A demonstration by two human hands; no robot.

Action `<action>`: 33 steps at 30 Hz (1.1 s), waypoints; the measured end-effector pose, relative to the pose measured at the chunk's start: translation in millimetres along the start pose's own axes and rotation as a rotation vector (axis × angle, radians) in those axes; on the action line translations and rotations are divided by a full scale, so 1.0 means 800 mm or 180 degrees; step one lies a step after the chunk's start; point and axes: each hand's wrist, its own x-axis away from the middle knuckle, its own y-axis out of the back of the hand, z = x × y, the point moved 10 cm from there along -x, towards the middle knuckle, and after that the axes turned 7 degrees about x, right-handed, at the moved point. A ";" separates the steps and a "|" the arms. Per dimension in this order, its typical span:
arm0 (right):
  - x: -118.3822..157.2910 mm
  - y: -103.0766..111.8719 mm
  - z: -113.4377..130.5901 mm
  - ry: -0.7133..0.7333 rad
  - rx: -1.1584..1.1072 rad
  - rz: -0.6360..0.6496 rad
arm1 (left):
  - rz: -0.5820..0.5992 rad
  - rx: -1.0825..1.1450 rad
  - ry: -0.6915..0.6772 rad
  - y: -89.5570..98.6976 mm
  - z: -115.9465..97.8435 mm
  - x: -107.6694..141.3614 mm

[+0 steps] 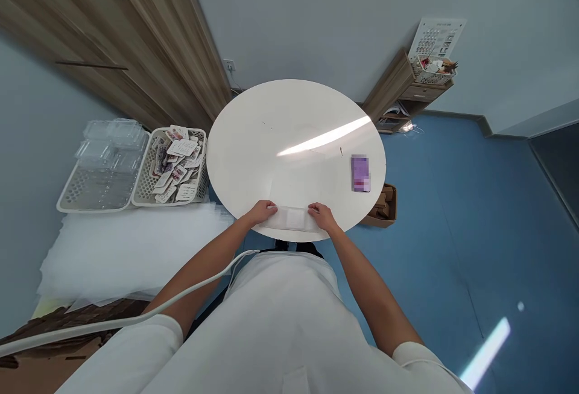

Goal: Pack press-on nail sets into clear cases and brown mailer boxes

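A thin, whitish translucent sheet (298, 183) lies on the round white table, its outline faint against the top. At the table's near edge, part of it forms a flat folded strip, with a paler rectangle (295, 219) showing in the middle; whether something is wrapped inside is unclear. My left hand (263, 211) grips the strip's left end, thumb and fingers closed on it. On the other end, my right hand (322, 216) pinches the sheet in the same way. A purple, pixelated flat item (360, 173) rests on the right of the table, apart from both hands.
Left of the table (253, 122) stand a white basket of printed cards (203, 183) and a basket of clear plastic boxes (111, 140). A stack of white sheets (136, 249) lies nearer me. A cardboard box (389, 216) sits right of the table; a white cable (190, 288) crosses my left arm.
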 end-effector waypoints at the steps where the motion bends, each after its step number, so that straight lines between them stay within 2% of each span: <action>1: 0.000 0.004 -0.005 -0.0049 -0.0007 -0.0082 | -0.0037 -0.0034 0.0019 0.002 0.002 0.000; 5: 0.004 0.017 -0.023 -0.0213 0.0000 -0.0358 | -0.0173 -0.0211 0.0040 0.010 0.003 0.002; 8: 0.014 0.028 -0.023 -0.0203 0.0210 -0.0681 | -0.0359 -0.0404 -0.0006 0.019 -0.003 0.009; 10: 0.025 0.039 -0.006 0.0019 0.0631 -0.1078 | -0.0679 -0.0715 -0.0346 0.028 -0.025 0.018; 12: 0.038 0.037 0.027 0.0542 0.1124 -0.1269 | -0.0933 -0.1183 -0.0998 0.026 -0.061 0.033; 14: 0.049 0.014 0.062 0.1259 0.1517 -0.0993 | -0.0697 -0.1660 -0.1723 0.000 -0.093 0.049; 16: 0.059 -0.016 0.084 0.1818 0.1833 -0.0539 | -0.0078 -0.2061 -0.2224 -0.039 -0.107 0.060; 17: 0.061 -0.027 0.088 0.1944 0.1946 -0.0348 | 0.0204 -0.2216 -0.2344 -0.055 -0.108 0.063; 19: 0.059 -0.040 0.086 0.1931 0.2044 -0.0111 | 0.0518 -0.2402 -0.2355 -0.072 -0.103 0.063; 21: 0.054 -0.044 0.080 0.1800 0.2020 -0.0002 | 0.0586 -0.2400 -0.2227 -0.076 -0.099 0.058; 25: 0.058 -0.041 0.075 0.1640 0.1743 0.0128 | 0.0667 -0.2121 -0.1973 -0.075 -0.094 0.054; 29: 0.070 -0.035 0.071 0.1445 0.1292 0.0367 | 0.0808 -0.1793 -0.1542 -0.073 -0.085 0.053; 33: 0.060 -0.017 0.068 0.1187 0.0915 0.0377 | 0.0838 -0.1298 -0.1302 -0.059 -0.087 0.049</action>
